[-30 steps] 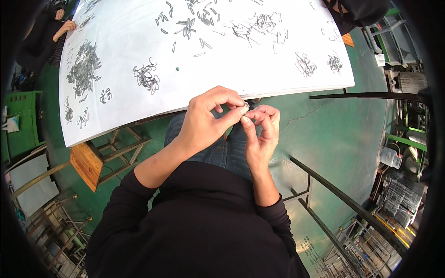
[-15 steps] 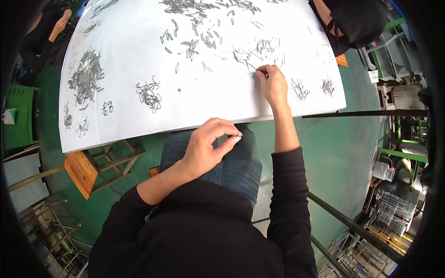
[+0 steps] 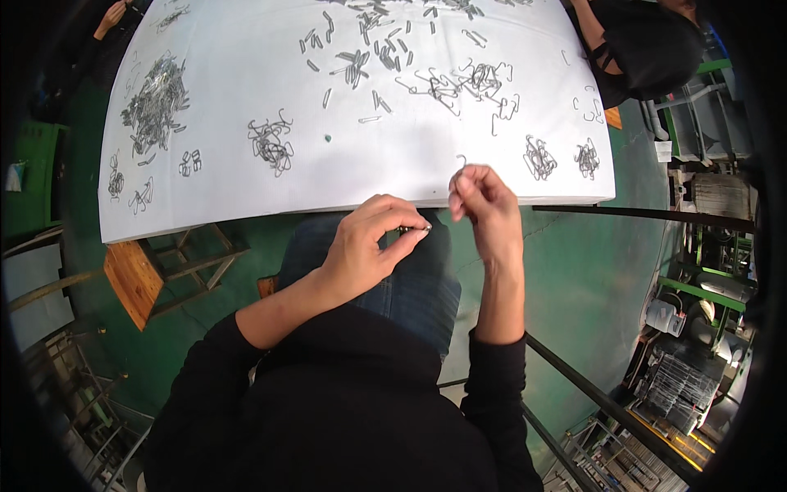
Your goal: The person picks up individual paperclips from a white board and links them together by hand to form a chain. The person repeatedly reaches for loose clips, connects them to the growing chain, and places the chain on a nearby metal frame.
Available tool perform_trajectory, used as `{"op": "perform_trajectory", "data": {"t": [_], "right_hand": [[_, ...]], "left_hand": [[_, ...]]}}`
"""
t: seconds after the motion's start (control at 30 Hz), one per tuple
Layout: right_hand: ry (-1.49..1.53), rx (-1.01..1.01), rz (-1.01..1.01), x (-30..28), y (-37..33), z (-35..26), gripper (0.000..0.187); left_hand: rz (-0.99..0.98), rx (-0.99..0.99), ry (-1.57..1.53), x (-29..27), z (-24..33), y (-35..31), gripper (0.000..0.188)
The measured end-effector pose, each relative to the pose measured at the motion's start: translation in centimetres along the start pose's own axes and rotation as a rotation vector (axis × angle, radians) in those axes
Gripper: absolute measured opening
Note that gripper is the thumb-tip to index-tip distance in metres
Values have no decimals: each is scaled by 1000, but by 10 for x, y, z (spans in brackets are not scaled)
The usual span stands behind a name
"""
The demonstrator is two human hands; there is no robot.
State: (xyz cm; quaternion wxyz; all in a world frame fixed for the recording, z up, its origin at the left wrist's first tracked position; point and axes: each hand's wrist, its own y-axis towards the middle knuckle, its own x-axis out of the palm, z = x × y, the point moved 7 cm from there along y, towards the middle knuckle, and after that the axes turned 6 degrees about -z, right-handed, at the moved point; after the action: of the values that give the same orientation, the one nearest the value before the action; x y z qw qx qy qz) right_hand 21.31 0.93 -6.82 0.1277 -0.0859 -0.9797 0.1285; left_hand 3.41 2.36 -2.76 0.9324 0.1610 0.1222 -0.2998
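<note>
My right hand (image 3: 489, 209) is over the table's near edge, thumb and fingers pinched on a thin wire hook (image 3: 461, 158) whose curved end sticks up. In front of my lap, my left hand (image 3: 361, 250) pinches a small metal piece (image 3: 426, 228) at its fingertips; its shape is mostly hidden. On the white table (image 3: 393, 176), beyond my right hand, lies a loose tangle of wire hooks (image 3: 482, 79). Smaller heaps of hooks (image 3: 539, 157) lie right of that hand, and another heap of bent wires (image 3: 270, 146) lies to the left.
A dense pile of narrow metal links (image 3: 156, 102) covers the table's left side, with loose links (image 3: 354, 67) at the far middle. A small green bit (image 3: 328, 138) lies between. One person (image 3: 643, 49) sits far right, another far left. A wooden stool (image 3: 131, 283) stands by the table.
My right hand has come back from the hook tangle toward me, carrying a wire hook. The left hand keeps its pinch in nearly the same place. The view has shifted slightly.
</note>
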Motion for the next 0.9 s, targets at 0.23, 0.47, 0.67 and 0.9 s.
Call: {"op": "perform_trajectory", "data": {"t": [0.23,0.47,0.67,0.9], "right_hand": [[140,-167,98,43,-71,1,4],[51,-281,189,41,-72,1,5],[-36,-481,272,44,-74,-3,8],[-89,-510,297,38,-81,2,10]], "left_hand": [[50,23,21,-3,5,-2,14],[50,8,29,-3,8,-3,14],[16,81,-3,0,4,-3,17],[155,-76,507,-63,-90,70,16]]}}
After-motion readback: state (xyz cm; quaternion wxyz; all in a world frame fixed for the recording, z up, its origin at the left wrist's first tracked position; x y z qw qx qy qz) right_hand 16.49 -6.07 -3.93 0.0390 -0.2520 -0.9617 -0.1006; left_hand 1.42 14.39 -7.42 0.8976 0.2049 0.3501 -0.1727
